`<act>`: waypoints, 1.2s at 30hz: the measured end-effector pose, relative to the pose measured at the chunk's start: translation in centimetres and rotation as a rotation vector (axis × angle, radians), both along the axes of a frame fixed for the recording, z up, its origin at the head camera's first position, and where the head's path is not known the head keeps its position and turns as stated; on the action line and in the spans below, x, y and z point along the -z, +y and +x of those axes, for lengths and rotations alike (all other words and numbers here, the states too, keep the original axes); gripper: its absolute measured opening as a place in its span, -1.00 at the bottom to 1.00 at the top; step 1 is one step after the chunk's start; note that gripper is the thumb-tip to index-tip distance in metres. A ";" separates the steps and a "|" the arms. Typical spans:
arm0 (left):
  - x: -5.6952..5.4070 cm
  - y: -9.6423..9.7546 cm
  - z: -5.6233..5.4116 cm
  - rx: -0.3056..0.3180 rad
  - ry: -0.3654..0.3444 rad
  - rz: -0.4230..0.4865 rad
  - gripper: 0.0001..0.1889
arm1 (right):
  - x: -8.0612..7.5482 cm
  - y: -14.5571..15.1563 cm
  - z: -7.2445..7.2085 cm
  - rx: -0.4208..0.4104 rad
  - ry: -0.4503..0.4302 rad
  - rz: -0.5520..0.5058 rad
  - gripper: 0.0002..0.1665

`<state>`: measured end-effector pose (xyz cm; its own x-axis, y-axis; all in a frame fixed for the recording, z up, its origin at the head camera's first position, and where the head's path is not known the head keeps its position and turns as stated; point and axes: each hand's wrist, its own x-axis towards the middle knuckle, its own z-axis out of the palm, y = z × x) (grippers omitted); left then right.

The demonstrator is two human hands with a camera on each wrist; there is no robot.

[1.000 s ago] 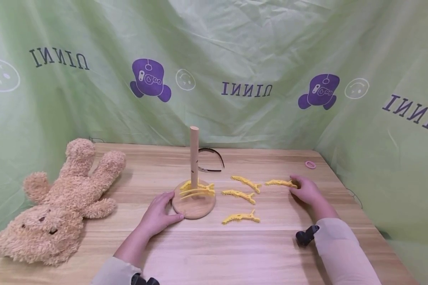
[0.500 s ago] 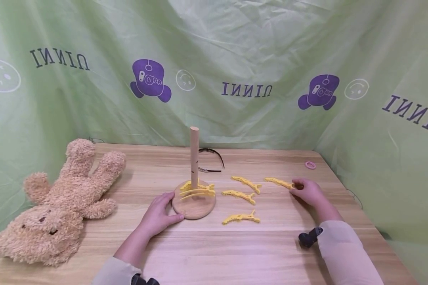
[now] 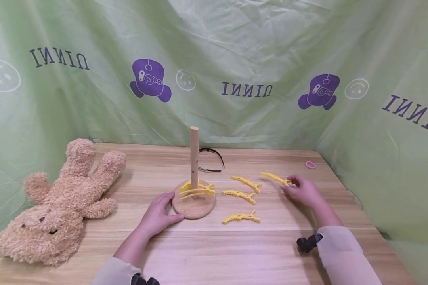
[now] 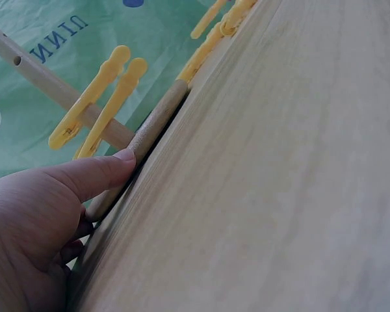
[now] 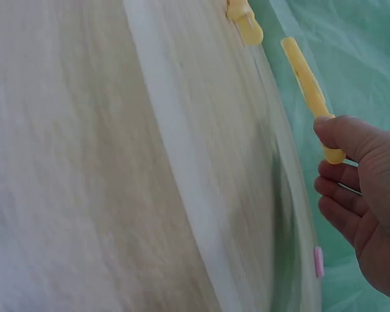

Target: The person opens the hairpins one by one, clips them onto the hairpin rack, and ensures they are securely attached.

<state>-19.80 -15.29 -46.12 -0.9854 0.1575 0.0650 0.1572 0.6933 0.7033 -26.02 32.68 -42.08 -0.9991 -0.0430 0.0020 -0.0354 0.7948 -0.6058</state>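
Note:
My right hand [image 3: 303, 190] pinches the forked end of a yellow hair clip [image 3: 274, 176] between thumb and fingers. In the right wrist view this clip [image 5: 303, 73] points away from the thumb, raised off the table. My left hand [image 3: 157, 215] grips the round base [image 3: 196, 211] of a wooden stand at its left edge; the left wrist view shows the thumb [image 4: 101, 174] on the rim. Yellow hair clips [image 4: 94, 94] sit low around the stand's upright post [image 3: 194, 154]. Right of the base lie three more yellow clips [image 3: 239, 194] on the table.
A plush teddy bear [image 3: 64, 213] lies at the left of the wooden table [image 3: 199, 253]. Behind the post is a black toothed headband [image 3: 209, 150]. A small pink ring [image 3: 310, 168] lies near the right back corner. Green printed cloth [image 3: 199, 107] hangs around the table.
My right hand has picked up the rightmost clip, which now tilts upward and sits slightly further left. The left hand and the stand stay as they were.

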 end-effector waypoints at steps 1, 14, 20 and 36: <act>0.0 0.0 0.0 0.000 -0.001 -0.002 -0.08 | -0.2 -0.4 0.1 -0.008 0.011 -0.010 -0.40; -0.2 0.0 -0.1 -0.003 -0.014 0.012 -0.07 | -2.0 -5.8 1.0 -0.149 0.150 -0.058 -0.43; 0.1 0.0 -0.2 -0.004 -0.009 0.014 -0.07 | -2.9 -8.4 1.7 -0.224 0.223 -0.061 -0.49; 0.1 0.0 0.0 -0.001 0.009 0.010 -0.06 | -4.7 -14.2 1.9 -0.397 0.230 0.012 -0.56</act>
